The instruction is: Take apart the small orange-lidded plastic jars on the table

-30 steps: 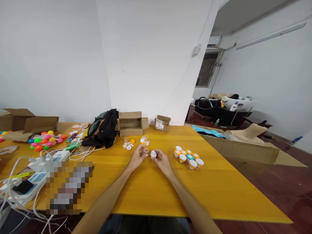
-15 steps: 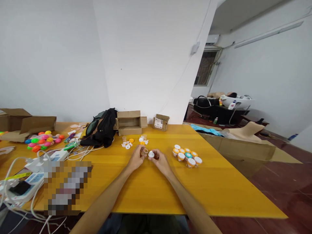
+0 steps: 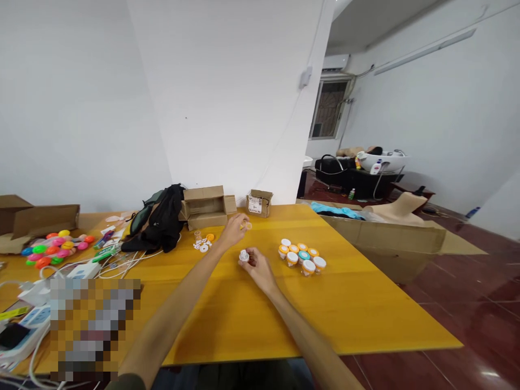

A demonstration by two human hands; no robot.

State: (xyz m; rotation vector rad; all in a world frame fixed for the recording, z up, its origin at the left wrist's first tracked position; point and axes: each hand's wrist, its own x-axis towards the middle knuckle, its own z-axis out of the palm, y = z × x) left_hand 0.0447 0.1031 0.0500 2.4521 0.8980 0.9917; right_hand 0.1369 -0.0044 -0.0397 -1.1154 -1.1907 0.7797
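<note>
My right hand (image 3: 260, 267) is closed around a small white round lid or cup (image 3: 244, 259) with small white pieces heaped in it, just above the table. Farther forward, my left hand (image 3: 234, 231) is closed on a small clear plastic cup (image 3: 247, 225), which looks yellowish against the table. To the left of that hand lie loose white dice-like pieces (image 3: 202, 245) with dark dots, an orange lid (image 3: 210, 237) and another clear cup (image 3: 197, 235). Several small clear jars (image 3: 307, 267) with white, orange and teal tops stand grouped to the right of my right hand.
Along the wall are an open cardboard box (image 3: 205, 208), a smaller box (image 3: 260, 203) and a black bag (image 3: 160, 225). Colourful balls (image 3: 57, 249), white cables and a power strip (image 3: 24, 330) occupy the left side. The table's right edge borders a large floor carton (image 3: 390, 244).
My left hand has moved forward, away from my right hand. My right hand stays near its place, with white pieces now standing higher in what it holds. The view has turned slightly right.
</note>
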